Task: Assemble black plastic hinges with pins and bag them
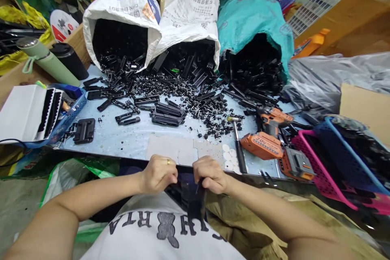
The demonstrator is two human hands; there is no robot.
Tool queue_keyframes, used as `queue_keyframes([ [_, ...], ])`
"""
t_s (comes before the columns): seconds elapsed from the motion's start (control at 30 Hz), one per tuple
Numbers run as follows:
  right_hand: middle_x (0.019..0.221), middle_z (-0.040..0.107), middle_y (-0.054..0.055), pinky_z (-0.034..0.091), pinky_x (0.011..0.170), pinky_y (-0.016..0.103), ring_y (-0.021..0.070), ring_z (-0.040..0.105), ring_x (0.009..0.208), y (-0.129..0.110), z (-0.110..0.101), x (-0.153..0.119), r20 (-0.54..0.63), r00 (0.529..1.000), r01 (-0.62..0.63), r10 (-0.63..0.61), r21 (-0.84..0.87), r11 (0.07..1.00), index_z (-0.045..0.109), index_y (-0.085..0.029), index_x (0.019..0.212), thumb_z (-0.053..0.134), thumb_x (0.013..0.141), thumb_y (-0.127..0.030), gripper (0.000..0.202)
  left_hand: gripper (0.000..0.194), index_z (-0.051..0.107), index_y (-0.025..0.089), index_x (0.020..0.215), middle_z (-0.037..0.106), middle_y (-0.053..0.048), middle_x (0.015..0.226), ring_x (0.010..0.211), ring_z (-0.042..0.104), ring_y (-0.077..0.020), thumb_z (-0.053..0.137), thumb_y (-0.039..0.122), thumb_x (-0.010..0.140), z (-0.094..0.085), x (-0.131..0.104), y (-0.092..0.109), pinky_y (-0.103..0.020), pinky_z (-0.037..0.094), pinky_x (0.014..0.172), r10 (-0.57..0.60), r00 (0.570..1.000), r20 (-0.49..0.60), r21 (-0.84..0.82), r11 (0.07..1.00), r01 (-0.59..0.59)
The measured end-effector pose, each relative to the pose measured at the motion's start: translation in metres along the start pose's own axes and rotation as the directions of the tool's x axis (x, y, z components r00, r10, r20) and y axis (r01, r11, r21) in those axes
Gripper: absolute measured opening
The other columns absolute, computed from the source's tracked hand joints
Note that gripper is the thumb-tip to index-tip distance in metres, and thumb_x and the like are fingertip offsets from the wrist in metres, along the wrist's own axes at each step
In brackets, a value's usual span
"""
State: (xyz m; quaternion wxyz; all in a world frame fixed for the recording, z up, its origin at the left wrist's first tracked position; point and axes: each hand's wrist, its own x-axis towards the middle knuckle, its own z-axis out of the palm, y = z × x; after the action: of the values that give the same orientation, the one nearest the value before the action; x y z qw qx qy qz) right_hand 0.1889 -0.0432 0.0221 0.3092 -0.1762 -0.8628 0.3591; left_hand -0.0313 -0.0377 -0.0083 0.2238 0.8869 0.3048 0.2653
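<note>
Both hands are at the table's front edge, close to my body. My left hand (161, 174), with a ring on one finger, is closed in a fist-like grip; what it holds, if anything, is hidden. My right hand (210, 174) is closed on a dark plastic part (194, 197), which hangs down in front of my shirt and is blurred. Beyond the hands, black folding parts (168, 113) lie stacked on the blue tabletop (134, 140), beside a heap of small black pieces with metal pins (210, 118).
Three sacks, two white (122, 6) (190, 8) and one teal (252, 16), spill black parts. A hammer (239, 146), an orange drill (265, 138) and a pink basket (323, 174) are at right. Left are a blue basket (68, 115) and a green bottle (50, 63).
</note>
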Motion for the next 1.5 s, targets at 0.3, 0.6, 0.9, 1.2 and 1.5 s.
queue_keyframes([
  [0.3, 0.123, 0.042, 0.015, 0.041, 0.091, 0.044, 0.0228, 0.045, 0.115, 0.076, 0.064, 0.076, -0.69, 0.712, -0.269, 0.126, -0.102, 0.958, 0.037, -0.022, 0.119, 0.015, 0.092, -0.034, 0.036, 0.056, 0.06, 0.024, 0.114, 0.061, -0.01, 0.098, 0.097, 0.057, -0.0211, 0.02, 0.056, 0.092, 0.028, 0.017, -0.02, -0.036, 0.047, 0.078, -0.091, 0.975, -0.202, 0.242, 0.96, 0.14],
  [0.6, 0.132, 0.04, 0.018, 0.03, 0.092, 0.043, 0.0291, 0.031, 0.12, 0.237, -0.168, 0.124, -0.37, 0.813, -0.49, 0.45, -0.852, 0.183, 0.061, -0.009, 0.106, 0.033, 0.088, -0.012, 0.033, 0.035, 0.054, 0.026, 0.121, 0.059, -0.01, 0.111, 0.102, 0.051, -0.0249, 0.05, 0.037, 0.088, 0.009, 0.052, -0.091, -0.043, 0.036, 0.086, -0.167, 0.985, -0.033, 0.552, 0.819, 0.157],
  [0.9, 0.117, 0.054, 0.017, 0.036, 0.092, 0.042, 0.0277, 0.046, 0.109, 0.249, -0.209, 0.136, -0.256, 0.872, -0.399, 0.416, -0.864, 0.305, 0.06, -0.009, 0.092, 0.053, 0.079, -0.016, 0.017, 0.029, 0.056, 0.015, 0.11, 0.054, -0.012, 0.115, 0.11, 0.045, -0.0253, 0.049, 0.023, 0.083, -0.057, 0.036, -0.112, -0.039, 0.037, 0.09, -0.444, 0.827, -0.346, 0.472, 0.679, 0.562],
  [1.2, 0.105, 0.058, 0.008, 0.051, 0.081, 0.033, 0.0179, 0.058, 0.098, 0.081, -0.061, 0.041, -0.321, 0.939, -0.184, 0.125, -0.16, 0.97, 0.049, -0.022, 0.112, 0.063, 0.08, -0.03, 0.035, 0.026, 0.053, 0.011, 0.108, 0.056, -0.016, 0.108, 0.105, 0.05, -0.0272, 0.037, 0.017, 0.089, -0.067, -0.02, -0.14, -0.04, 0.041, 0.087, -0.536, 0.81, -0.238, 0.434, 0.688, 0.582],
  [1.5, 0.113, 0.057, 0.014, 0.034, 0.098, 0.049, 0.0265, 0.049, 0.108, 0.085, 0.011, 0.024, -0.086, 0.898, -0.403, 0.432, -0.556, 0.727, 0.051, -0.018, 0.128, 0.047, 0.088, -0.046, 0.049, 0.024, 0.049, 0.015, 0.105, 0.06, -0.004, 0.081, 0.071, 0.059, -0.0162, 0.047, 0.032, 0.087, -0.027, 0.008, -0.071, -0.028, 0.045, 0.068, -0.593, 0.78, -0.198, -0.138, 0.805, 0.577],
])
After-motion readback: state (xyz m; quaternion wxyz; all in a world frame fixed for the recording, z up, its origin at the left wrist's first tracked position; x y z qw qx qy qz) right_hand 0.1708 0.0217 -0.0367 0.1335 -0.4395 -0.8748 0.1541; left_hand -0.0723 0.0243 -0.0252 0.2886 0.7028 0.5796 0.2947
